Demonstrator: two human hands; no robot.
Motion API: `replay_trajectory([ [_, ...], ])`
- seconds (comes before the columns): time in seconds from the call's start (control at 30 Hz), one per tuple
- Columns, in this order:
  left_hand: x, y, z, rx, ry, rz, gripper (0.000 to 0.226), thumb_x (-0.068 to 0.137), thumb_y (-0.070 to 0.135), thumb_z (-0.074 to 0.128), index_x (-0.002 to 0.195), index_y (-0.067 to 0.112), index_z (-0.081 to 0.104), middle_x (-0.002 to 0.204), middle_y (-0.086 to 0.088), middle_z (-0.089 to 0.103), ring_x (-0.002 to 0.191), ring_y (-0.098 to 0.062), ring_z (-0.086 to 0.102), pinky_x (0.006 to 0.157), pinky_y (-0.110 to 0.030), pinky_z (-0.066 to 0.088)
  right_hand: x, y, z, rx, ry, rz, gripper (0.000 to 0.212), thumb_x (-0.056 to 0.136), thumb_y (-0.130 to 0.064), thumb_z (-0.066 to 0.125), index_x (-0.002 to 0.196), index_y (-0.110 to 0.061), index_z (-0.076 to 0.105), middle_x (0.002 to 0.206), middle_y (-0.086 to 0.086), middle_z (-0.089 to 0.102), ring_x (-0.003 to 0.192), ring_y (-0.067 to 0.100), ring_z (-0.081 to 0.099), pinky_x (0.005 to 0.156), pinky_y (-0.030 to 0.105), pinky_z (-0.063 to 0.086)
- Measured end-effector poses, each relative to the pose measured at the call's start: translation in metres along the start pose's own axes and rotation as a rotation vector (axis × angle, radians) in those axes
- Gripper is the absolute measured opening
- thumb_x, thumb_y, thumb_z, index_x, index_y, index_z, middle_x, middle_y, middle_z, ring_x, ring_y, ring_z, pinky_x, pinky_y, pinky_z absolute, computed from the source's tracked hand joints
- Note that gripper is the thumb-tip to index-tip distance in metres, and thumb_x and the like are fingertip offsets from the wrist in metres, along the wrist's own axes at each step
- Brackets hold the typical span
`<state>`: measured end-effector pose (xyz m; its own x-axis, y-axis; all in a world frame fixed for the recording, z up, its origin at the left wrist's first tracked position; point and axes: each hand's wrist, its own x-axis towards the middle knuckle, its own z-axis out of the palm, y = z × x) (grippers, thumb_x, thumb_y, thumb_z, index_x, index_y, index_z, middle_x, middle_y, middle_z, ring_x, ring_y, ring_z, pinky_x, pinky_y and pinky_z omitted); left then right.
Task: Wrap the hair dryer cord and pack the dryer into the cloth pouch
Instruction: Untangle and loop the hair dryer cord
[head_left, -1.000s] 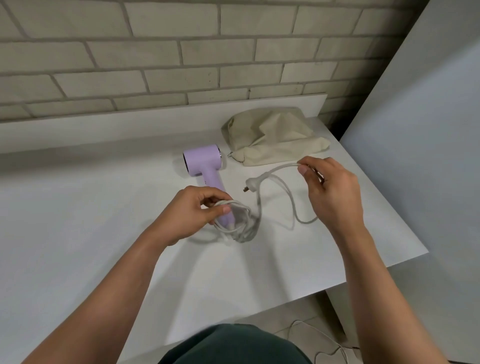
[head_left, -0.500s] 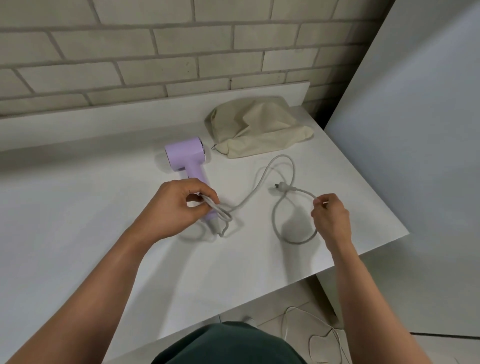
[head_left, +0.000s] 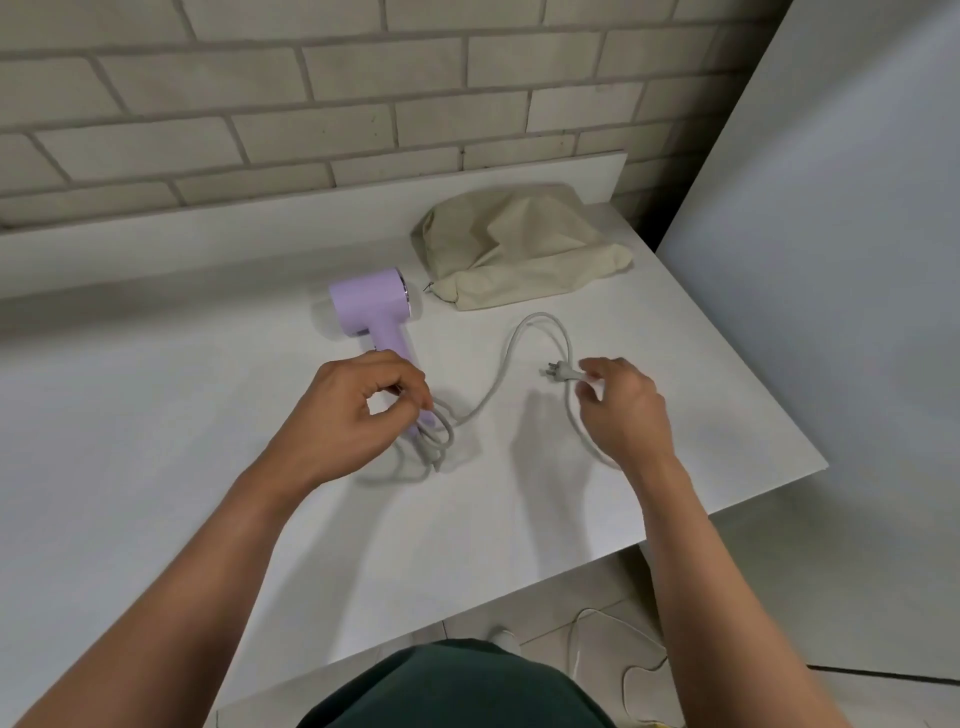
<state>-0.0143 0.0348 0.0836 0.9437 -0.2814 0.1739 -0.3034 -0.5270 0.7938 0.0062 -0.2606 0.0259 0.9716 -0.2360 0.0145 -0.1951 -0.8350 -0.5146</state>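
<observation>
A lilac hair dryer lies on the white table, head toward the wall. Its grey cord runs from the handle's end in a loop to the right and ends in a plug. My left hand grips the gathered coils of cord at the bottom of the handle. My right hand pinches the cord just behind the plug, fingers loosely curled. The beige cloth pouch lies crumpled behind the cord, near the wall, its mouth facing the dryer.
A brick wall with a white ledge runs along the back. A pale panel stands at the right of the table. The table's front and right edges are close to my hands. A thin white cable lies on the floor below.
My right hand let the cord slide, dropped toward the table, then moved left to the plug end. The free cord now lies in one long loop. My left hand kept its hold.
</observation>
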Motion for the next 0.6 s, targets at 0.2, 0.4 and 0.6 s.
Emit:
replay_trajectory([
  [0.2,0.001,0.005,0.003,-0.039,0.022,0.027,0.038,0.087,0.003,0.074,0.112,0.032,0.073,0.09,0.012,0.073,0.096,-0.009,0.07,0.091,-0.021,0.051,-0.02,-0.089,0.009,0.55,-0.345,-0.37,0.047,0.096,0.0,0.054,0.129,-0.029,0.069,0.123,-0.016,0.071,0.096,0.001,0.063,0.087,0.017,0.049],
  [0.4,-0.001,0.006,-0.005,-0.096,-0.051,0.073,0.049,0.089,-0.004,0.07,0.129,0.025,0.065,0.095,0.002,0.072,0.109,-0.019,0.069,0.1,-0.03,0.054,-0.014,-0.108,0.023,0.558,-0.617,-0.447,0.027,0.1,-0.008,0.055,0.109,-0.025,0.073,0.119,-0.008,0.073,0.108,0.011,0.068,0.102,0.041,0.052],
  [0.6,-0.004,0.0,-0.008,-0.193,0.067,-0.028,0.072,0.087,-0.001,0.075,0.14,0.041,0.051,0.108,0.003,0.067,0.114,-0.021,0.065,0.098,-0.024,0.054,-0.003,-0.1,0.02,0.681,-0.536,-0.418,0.024,0.1,-0.007,0.063,0.119,-0.015,0.075,0.11,-0.008,0.078,0.107,0.009,0.072,0.1,0.029,0.054],
])
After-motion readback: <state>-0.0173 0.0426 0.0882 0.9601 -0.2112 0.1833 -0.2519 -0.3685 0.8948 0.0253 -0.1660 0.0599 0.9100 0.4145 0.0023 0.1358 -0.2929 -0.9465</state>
